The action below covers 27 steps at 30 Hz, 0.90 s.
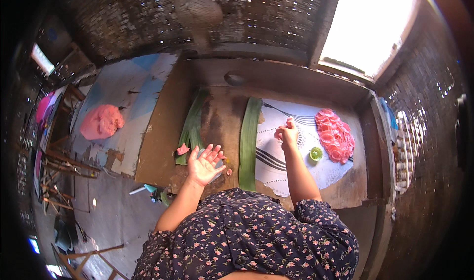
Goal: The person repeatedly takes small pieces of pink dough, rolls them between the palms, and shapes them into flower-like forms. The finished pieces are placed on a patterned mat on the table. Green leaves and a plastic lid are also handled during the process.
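My left hand [204,166] is open, palm up and fingers spread, over a pale, glossy item [217,175] that it mostly covers. Beside its fingertips lies a small pink lump [182,149], and a smaller pink bit [228,172] is to its right. My right hand [287,132] is closed in a pinch above a white patterned sheet [272,176]; what it holds, if anything, is too small to make out. Right of that hand, many thin pink pieces [335,136] overlap in a heap. A small round green container [315,154] stands between them and my right forearm.
A long green leaf strip [250,144] runs along the sheet's left edge, and more leaf strips [193,122] lie farther left. Raised boards [291,75] border the wooden worktop. On the left-hand table [131,89] sits a large pink doughy mass [102,122]. A wooden chair [91,255] stands lower left.
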Motion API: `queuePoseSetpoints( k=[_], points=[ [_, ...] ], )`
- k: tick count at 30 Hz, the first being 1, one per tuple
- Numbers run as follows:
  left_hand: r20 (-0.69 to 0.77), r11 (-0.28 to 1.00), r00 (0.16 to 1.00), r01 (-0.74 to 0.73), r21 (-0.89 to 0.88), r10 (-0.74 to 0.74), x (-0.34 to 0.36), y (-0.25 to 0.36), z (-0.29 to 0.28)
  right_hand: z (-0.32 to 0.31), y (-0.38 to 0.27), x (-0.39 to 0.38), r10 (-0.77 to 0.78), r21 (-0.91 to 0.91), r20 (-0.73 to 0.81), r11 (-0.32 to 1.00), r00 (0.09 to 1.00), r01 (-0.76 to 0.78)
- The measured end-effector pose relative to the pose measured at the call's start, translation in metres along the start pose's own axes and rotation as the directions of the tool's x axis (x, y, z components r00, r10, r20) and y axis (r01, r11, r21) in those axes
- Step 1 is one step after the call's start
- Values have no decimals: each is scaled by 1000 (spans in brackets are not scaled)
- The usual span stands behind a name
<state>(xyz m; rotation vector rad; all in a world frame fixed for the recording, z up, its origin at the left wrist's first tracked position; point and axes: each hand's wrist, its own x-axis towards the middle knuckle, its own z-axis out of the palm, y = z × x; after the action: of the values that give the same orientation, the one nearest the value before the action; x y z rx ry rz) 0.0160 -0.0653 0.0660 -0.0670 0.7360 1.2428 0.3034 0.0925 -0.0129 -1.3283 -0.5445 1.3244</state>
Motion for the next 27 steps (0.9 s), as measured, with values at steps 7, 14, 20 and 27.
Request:
queuePoseSetpoints(
  k=[7,14,20,27],
  points=[
    [404,937,906,25,-348,126,39,-13,11,103,-39,-156,112,201,769,892,629,-404],
    [364,924,902,-88,-371,232,-4,5,32,114,-34,-221,-5,-26,796,999,605,42],
    [306,914,903,-184,-360,302,-26,11,44,108,-37,-228,-42,-183,823,924,567,335],
    [275,923,901,-256,-287,336,-32,13,51,111,-40,-240,-186,-168,839,804,511,570]
  ],
)
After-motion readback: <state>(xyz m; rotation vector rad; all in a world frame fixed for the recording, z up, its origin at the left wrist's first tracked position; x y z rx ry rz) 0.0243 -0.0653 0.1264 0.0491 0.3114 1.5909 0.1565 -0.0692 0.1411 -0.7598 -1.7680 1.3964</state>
